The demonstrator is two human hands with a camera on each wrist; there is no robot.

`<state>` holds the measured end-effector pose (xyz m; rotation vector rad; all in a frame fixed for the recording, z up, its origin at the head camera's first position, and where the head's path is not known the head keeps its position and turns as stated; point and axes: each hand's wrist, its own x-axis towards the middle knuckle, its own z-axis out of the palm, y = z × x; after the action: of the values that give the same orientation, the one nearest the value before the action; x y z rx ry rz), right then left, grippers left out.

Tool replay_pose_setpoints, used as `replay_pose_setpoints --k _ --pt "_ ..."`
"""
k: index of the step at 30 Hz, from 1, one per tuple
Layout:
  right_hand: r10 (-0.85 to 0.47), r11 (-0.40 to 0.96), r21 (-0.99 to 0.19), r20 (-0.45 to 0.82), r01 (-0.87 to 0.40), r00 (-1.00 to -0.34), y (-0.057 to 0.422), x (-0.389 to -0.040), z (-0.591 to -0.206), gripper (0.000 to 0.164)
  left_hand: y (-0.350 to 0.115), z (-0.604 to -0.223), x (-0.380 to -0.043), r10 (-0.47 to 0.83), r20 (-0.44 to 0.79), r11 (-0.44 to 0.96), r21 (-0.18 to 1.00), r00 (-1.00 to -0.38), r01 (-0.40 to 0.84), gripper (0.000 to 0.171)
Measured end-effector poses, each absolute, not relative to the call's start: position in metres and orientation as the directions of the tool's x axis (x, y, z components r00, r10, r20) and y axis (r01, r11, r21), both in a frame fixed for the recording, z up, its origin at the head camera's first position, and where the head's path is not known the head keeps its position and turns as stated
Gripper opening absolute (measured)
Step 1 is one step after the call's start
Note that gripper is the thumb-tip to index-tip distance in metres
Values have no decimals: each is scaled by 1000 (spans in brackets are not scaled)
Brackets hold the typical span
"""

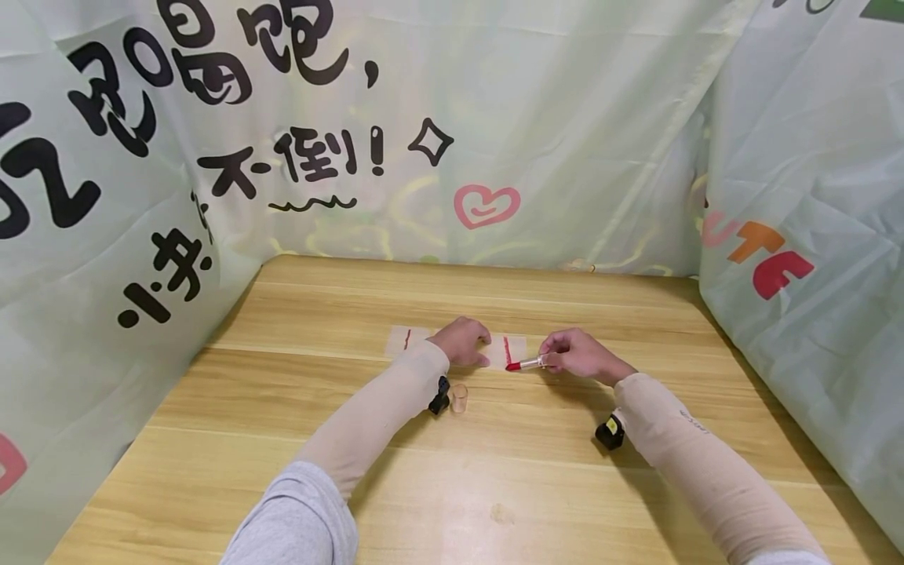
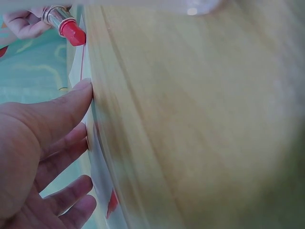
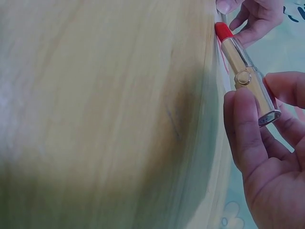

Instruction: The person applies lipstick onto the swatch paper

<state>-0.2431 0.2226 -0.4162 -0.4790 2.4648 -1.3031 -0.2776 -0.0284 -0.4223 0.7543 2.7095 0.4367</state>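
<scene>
A red lipstick point(image 1: 528, 363) in a gold and silver case is pinched between the thumb and fingers of my right hand point(image 1: 583, 355). Its red tip meets the lower end of a red line point(image 1: 506, 350) on a white strip of paper point(image 1: 395, 342). My left hand point(image 1: 461, 342) rests its fingertips on the strip, left of that line, covering the middle of the paper. Farther left on the paper is another short red line point(image 1: 406, 339). In the right wrist view the lipstick point(image 3: 240, 67) slants upward, with its bullet extended.
A small clear cap point(image 1: 460, 399) stands on the wooden table point(image 1: 424, 486), just nearer than the paper. Printed cloth walls point(image 1: 565, 157) with black lettering and a pink heart enclose the back and sides. Both wrists carry small black cameras point(image 1: 610, 431).
</scene>
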Motion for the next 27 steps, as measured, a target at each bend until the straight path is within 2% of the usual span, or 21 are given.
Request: replay_pose_setpoints --k 27 --pt "-393 494 -862 -104 -114 -914 227 -239 -411 12 -29 -421 -276 545 -199 814 357 -814 458 43"
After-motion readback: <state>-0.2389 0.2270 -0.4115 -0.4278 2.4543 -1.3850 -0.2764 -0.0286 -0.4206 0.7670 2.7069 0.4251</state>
